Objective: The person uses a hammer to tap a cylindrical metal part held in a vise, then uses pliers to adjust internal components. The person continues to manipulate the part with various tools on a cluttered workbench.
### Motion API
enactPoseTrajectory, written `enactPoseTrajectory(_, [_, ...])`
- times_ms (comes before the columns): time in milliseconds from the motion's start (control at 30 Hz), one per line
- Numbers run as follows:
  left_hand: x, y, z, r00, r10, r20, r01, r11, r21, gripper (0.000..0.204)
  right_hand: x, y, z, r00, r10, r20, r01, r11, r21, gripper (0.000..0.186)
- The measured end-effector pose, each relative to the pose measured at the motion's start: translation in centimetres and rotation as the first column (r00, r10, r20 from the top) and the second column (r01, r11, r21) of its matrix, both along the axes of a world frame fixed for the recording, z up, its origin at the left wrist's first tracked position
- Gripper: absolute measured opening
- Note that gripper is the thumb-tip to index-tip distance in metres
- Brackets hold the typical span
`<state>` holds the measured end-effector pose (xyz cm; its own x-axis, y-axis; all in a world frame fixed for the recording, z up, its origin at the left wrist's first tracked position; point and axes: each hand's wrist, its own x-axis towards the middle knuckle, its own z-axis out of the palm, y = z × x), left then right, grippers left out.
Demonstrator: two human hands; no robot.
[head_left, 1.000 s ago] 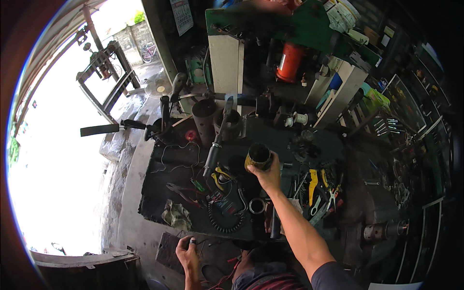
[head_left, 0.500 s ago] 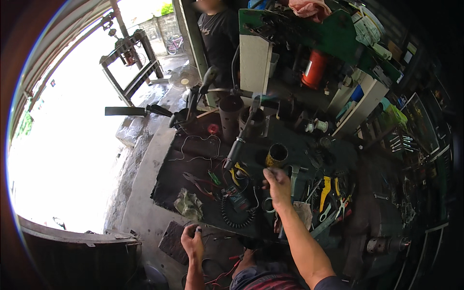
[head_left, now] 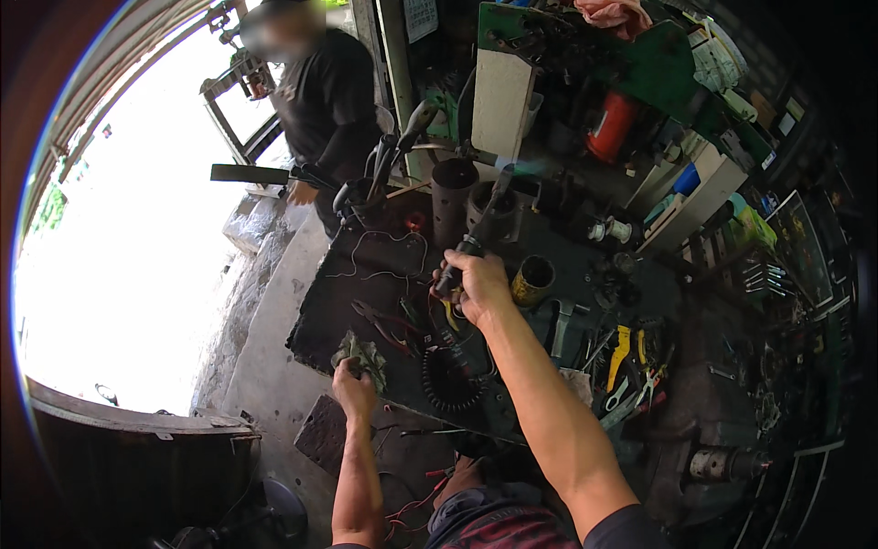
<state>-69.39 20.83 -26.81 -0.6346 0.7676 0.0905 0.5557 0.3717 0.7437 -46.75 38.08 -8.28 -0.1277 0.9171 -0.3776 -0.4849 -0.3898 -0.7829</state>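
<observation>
My right hand (head_left: 473,285) is wrapped round the dark handle of a gas torch (head_left: 495,209). The torch points up and away over the metal cylinders, and a faint blue flame shows at its tip. At the bench's near left edge, the fingers of my left hand (head_left: 355,389) are closed on a crumpled grey-green rag (head_left: 364,354). Pliers (head_left: 380,317) with red handles lie just beyond the rag. To the right of my right hand stands an open yellowish tin (head_left: 532,280).
A hammer (head_left: 562,328), yellow-handled tools (head_left: 619,357) and several other hand tools lie on the right of the dark bench. Tall metal cylinders (head_left: 451,197) and a pot of tools (head_left: 366,206) stand at the back. A person in black (head_left: 329,91) is beyond the bench's far left corner.
My right hand has moved left and taken hold of the torch handle. My left hand has reached forward onto the rag. The person in black has come to the left, nearer the bench.
</observation>
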Motion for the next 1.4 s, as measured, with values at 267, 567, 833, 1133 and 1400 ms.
enactPoseTrajectory(267, [0.7,0.1,0.8,0.992,-0.056,-0.111,0.054,0.998,-0.018,0.025,5.8,-1.3,-1.9,0.939,-0.219,0.265,0.208,0.976,0.072,0.014])
enactPoseTrajectory(567, [0.0,1.9,1.7,0.974,-0.152,-0.166,0.105,0.959,-0.265,0.041,16.2,0.9,-5.4,0.259,-0.414,0.873,0.013,0.905,0.426,0.050])
enactPoseTrajectory(833, [-0.7,3.6,1.7,0.970,-0.197,-0.140,0.102,0.860,-0.500,0.039,20.3,-3.6,4.4,0.079,-0.176,0.981,-0.105,0.977,0.184,0.050])
enactPoseTrajectory(1133, [-0.3,3.4,0.9,0.916,-0.305,-0.261,0.153,0.867,-0.474,0.035,18.8,-1.6,9.6,-0.619,-0.197,0.761,-0.530,0.819,-0.219,0.013])
enactPoseTrajectory(1400, [-1.6,3.2,0.6,0.906,-0.376,-0.192,0.250,0.844,-0.475,0.036,17.3,3.0,5.3,-0.634,-0.240,0.735,-0.620,0.725,-0.298,0.009])
